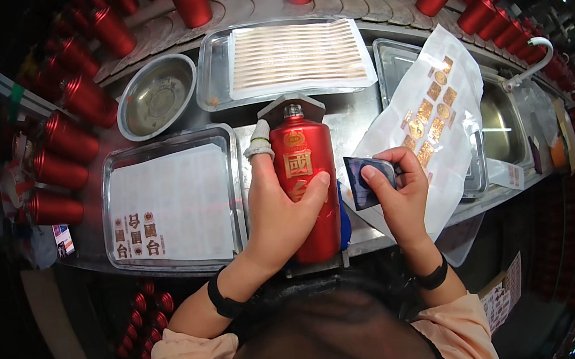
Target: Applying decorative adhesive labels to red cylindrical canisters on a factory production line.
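A red bottle (317, 229) with gold characters and an oval emblem lies on its back in front of me, its clear neck pointing away. My left hand (267, 206) is closed around the bottle's left side, with the thumb across its front. A white wrapping covers one of its fingertips. Between the thumb and fingers of my right hand (401, 192) is a thin dark blue scraper (359, 189), just right of the bottle and apart from it. Beside that hand, a translucent sheet of gold decals (456, 81) drapes over a metal tray (477, 168).
At left, a metal tray (234, 185) holds a white decal sheet (169, 185). A round metal bowl (125, 119) and another tray (206, 83) with a striped sheet (299, 52) sit behind. Red bottles line a conveyor (248, 7). A sink (499, 122) is at right.
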`<control>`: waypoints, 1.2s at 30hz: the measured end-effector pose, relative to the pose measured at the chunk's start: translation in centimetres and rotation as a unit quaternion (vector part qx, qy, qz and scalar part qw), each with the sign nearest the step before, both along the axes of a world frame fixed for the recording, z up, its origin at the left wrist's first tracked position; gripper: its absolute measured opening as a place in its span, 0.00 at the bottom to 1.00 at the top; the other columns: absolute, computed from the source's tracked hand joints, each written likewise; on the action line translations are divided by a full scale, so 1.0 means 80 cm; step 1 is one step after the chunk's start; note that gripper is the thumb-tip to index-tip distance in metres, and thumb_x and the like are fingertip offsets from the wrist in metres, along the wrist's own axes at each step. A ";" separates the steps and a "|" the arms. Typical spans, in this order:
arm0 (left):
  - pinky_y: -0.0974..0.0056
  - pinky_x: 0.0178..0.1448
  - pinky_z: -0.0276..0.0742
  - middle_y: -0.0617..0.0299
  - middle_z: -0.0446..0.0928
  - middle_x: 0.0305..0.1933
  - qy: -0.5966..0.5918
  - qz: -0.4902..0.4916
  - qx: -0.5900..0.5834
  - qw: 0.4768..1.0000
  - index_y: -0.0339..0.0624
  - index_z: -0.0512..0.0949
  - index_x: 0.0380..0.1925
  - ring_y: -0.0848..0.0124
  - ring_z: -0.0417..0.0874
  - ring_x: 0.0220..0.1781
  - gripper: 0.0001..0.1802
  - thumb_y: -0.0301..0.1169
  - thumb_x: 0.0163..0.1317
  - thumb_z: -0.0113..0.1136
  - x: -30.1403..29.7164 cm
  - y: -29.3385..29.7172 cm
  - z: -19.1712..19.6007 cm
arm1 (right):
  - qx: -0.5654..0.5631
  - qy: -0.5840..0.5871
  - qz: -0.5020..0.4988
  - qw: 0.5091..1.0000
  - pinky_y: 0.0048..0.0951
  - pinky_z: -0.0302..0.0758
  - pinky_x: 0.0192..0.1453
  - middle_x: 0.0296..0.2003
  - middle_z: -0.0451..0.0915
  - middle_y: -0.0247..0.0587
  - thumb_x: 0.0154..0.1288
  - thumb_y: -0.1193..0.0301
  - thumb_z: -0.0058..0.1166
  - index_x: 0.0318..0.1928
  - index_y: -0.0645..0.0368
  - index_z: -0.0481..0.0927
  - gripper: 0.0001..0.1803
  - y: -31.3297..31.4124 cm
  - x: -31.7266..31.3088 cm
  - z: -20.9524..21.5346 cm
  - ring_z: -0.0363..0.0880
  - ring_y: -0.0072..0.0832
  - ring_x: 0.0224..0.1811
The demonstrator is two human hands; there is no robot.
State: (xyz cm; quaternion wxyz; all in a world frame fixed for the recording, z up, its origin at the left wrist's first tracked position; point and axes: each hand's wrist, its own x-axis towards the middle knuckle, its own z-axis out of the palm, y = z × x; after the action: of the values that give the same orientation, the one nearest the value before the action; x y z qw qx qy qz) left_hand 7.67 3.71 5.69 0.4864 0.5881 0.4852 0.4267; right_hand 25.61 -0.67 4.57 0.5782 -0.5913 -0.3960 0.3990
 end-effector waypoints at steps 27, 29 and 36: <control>0.58 0.75 0.60 0.48 0.66 0.68 -0.220 -0.056 -0.084 0.970 0.32 0.55 0.70 0.63 0.69 0.70 0.39 0.31 0.66 0.65 -0.037 -0.027 -0.039 | 0.256 -0.360 0.194 0.876 0.31 0.72 0.36 0.30 0.81 0.36 0.43 0.85 0.67 0.39 0.56 0.84 0.19 -0.015 -0.001 0.026 0.78 0.34 0.32; 0.60 0.75 0.60 0.46 0.60 0.73 -0.200 -0.092 -0.075 0.973 0.34 0.42 0.77 0.63 0.65 0.73 0.49 0.30 0.65 0.64 -0.039 -0.027 -0.043 | 0.214 -0.325 0.241 0.889 0.30 0.71 0.36 0.30 0.81 0.36 0.41 0.86 0.66 0.36 0.57 0.85 0.18 -0.038 0.005 0.027 0.78 0.32 0.33; 0.60 0.77 0.57 0.48 0.56 0.76 -0.227 -0.091 -0.141 0.959 0.35 0.42 0.77 0.65 0.61 0.76 0.48 0.26 0.65 0.62 -0.055 -0.028 -0.035 | 0.228 -0.392 0.179 0.873 0.33 0.71 0.38 0.32 0.81 0.36 0.44 0.83 0.67 0.39 0.57 0.86 0.18 0.003 -0.028 0.057 0.77 0.35 0.35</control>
State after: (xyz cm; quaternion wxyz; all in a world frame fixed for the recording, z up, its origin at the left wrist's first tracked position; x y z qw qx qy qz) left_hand 3.26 1.45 2.91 0.6984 0.4433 0.3617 0.4301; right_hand 23.35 -0.42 9.11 0.4132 -0.4698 -0.7693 0.1295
